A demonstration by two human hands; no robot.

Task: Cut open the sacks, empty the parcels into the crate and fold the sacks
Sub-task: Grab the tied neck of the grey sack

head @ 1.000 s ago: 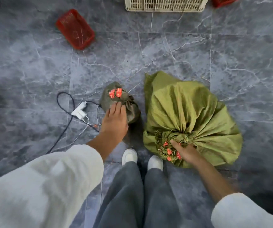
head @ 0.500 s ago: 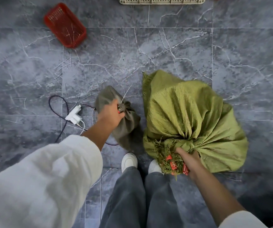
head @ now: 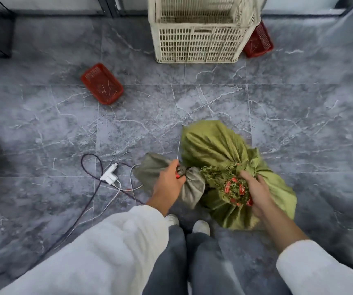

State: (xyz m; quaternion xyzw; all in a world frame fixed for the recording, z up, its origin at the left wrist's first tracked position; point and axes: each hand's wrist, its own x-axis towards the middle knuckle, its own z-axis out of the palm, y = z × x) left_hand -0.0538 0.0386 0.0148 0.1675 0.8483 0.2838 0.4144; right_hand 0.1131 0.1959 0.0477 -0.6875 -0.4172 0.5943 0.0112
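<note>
Drew the two sacks together since half a second before, necks now almost touching above the shoes, and raised the head, bringing the whole pale crate point(head: 196, 41) into view at the far wall. Gripped the tied neck of the small grey sack point(head: 192, 188) with the left hand point(head: 167, 182), fingers clenched round it beside something red. Held the frayed neck of the big green sack point(head: 211, 145) with the right hand point(head: 256, 188), fingers curled round the bunch with its red ties point(head: 227, 186). Had both sacks close in front of the feet, well apart from the crate; lifted or only dragged over the grey floor point(head: 43, 124), hard to tell through the blur.

Judged as the very start of the task: sacks fetched, still tied, nothing cut, nothing emptied. Needed next, probably: to carry both to the crate, set them down and free one hand for a cutting tool, none seen here.

Left aside: a red basket point(head: 102, 83) on the floor, a second red basket point(head: 258, 42) behind the crate, a white plug point(head: 109, 174) with cables near the small sack.
</note>
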